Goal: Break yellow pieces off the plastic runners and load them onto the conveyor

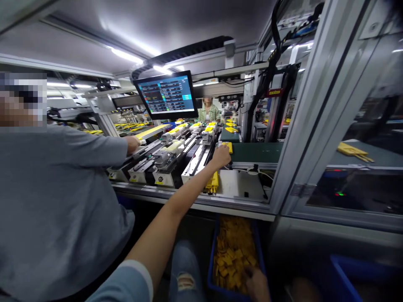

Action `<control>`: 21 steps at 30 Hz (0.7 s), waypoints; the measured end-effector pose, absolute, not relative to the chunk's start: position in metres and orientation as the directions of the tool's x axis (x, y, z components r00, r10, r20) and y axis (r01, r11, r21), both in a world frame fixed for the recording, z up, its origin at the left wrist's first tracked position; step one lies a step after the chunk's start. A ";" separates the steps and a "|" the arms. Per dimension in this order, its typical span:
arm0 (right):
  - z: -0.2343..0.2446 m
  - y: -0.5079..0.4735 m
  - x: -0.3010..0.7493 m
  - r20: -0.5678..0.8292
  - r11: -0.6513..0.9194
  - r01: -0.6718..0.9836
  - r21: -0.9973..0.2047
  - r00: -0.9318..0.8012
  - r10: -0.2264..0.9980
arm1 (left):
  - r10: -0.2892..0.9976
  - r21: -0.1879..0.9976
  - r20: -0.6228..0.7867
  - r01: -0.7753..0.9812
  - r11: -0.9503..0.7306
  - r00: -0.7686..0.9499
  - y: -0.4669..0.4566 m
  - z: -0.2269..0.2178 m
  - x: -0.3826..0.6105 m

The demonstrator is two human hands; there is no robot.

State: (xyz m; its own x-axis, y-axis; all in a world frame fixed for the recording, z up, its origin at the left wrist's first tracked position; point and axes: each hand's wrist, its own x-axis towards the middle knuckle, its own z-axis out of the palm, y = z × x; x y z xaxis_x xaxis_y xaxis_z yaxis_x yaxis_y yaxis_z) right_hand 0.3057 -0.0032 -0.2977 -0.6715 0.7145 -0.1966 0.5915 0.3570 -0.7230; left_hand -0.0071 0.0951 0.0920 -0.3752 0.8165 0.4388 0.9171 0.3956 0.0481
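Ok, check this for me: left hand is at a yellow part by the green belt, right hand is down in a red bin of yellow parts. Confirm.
The bin is blue, not red; the head view shows it. The rest stands: left hand at a yellow part by the green belt, right hand down in the bin of yellow parts.

One monitor [166, 95]; two blue bins [211, 260] — two co-workers [56, 201]; yellow parts [233, 251] beyond counting.
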 end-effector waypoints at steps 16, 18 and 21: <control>-0.249 0.008 0.324 -0.070 0.140 0.378 -0.915 -0.492 0.868 | 0.793 -0.147 0.593 0.987 -0.068 0.143 0.094 0.057 0.050; -0.235 0.014 0.326 -0.103 0.065 0.319 -0.945 -0.480 0.871 | 0.713 -0.030 0.688 0.987 -0.160 0.136 0.076 0.054 0.068; -0.221 0.025 0.332 -0.130 -0.024 0.253 -0.967 -0.410 0.903 | 0.616 0.322 0.778 0.921 -0.222 -0.124 0.043 0.045 0.098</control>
